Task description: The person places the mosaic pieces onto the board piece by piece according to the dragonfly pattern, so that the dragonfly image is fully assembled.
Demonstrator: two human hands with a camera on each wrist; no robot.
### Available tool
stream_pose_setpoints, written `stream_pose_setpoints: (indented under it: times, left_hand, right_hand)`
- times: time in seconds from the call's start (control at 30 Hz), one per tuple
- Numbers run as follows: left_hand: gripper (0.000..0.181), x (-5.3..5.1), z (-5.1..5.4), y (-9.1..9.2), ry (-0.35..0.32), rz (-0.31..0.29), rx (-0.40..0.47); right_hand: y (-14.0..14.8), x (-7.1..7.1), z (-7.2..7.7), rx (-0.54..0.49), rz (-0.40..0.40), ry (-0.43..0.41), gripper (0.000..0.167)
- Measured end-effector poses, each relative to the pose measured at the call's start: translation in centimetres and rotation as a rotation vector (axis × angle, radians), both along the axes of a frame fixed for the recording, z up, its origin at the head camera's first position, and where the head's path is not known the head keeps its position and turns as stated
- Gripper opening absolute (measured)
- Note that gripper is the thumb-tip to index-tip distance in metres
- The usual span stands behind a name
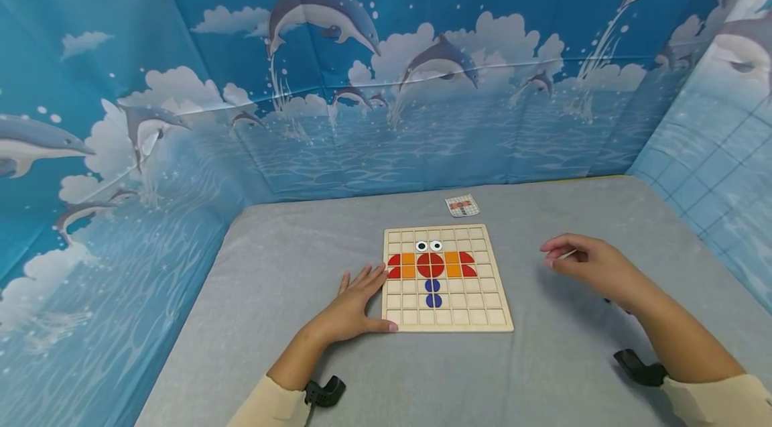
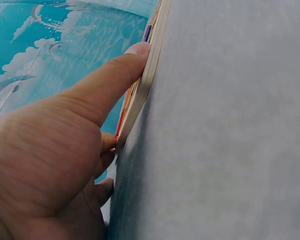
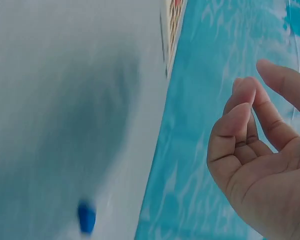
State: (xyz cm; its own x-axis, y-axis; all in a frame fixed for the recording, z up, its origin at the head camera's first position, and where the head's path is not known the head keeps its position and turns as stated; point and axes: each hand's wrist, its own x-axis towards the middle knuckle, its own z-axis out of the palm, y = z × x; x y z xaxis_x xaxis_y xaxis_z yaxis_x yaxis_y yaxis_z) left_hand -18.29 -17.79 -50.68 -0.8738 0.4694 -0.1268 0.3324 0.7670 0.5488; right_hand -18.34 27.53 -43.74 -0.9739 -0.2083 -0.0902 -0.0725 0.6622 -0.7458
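A square wooden grid board (image 1: 470, 316) lies on the grey cloth, bearing a pattern of flat pieces. Two round eye pieces (image 1: 421, 247) sit above a red circle (image 1: 431, 265) made of quarter pieces. Orange squares (image 1: 452, 265) and red curved pieces (image 1: 467, 265) flank it, with blue rounded pieces (image 1: 433, 301) below. My left hand (image 1: 350, 310) touches the board's left side with spread fingers, its thumb at the near left corner. To the right of the board, my right hand (image 1: 594, 266) hovers above the cloth with loosely bent fingers, nothing held in the right wrist view.
A small card (image 1: 462, 206) printed with a similar pattern lies behind the board. A blue piece (image 3: 86, 217) shows on the cloth in the right wrist view. Dolphin-printed curtains (image 1: 362, 145) bound the surface at the back and sides.
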Motion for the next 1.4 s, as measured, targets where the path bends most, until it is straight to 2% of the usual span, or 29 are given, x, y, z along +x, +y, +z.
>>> stream_pose_setpoints:
  times: [0.23,0.47,0.73,0.97,1.23,1.4]
  left_hand:
    - [0.108,0.1,0.0,-0.1,0.000,-0.002,0.004]
    - [0.108,0.1,-0.1,-0.2,-0.002,0.001,0.007]
    - [0.108,0.2,-0.1,-0.1,0.001,-0.005,0.010]
    - [0.108,0.2,0.1,-0.1,-0.001,-0.005,0.009]
    - [0.108,0.2,0.2,0.0,0.000,-0.007,0.010]
    - [0.108,0.3,0.2,0.0,-0.004,-0.005,0.004]
  right_hand:
    - [5.1,0.3,-0.4,0.058,-0.015,-0.045,0.049]
    - [8.0,0.6,-1.4,0.090,-0.027,-0.067,0.048]
    - [9.8,0.6,-2.7,0.102,0.002,-0.227,0.056]
    - [10.1,0.6,-3.9,0.155,0.052,-0.185,0.046]
    - [10.1,0.6,-4.2,0.163,0.087,-0.177,0.039]
    - [10.0,0.7,-4.5,0.169,0.110,-0.119,0.029]
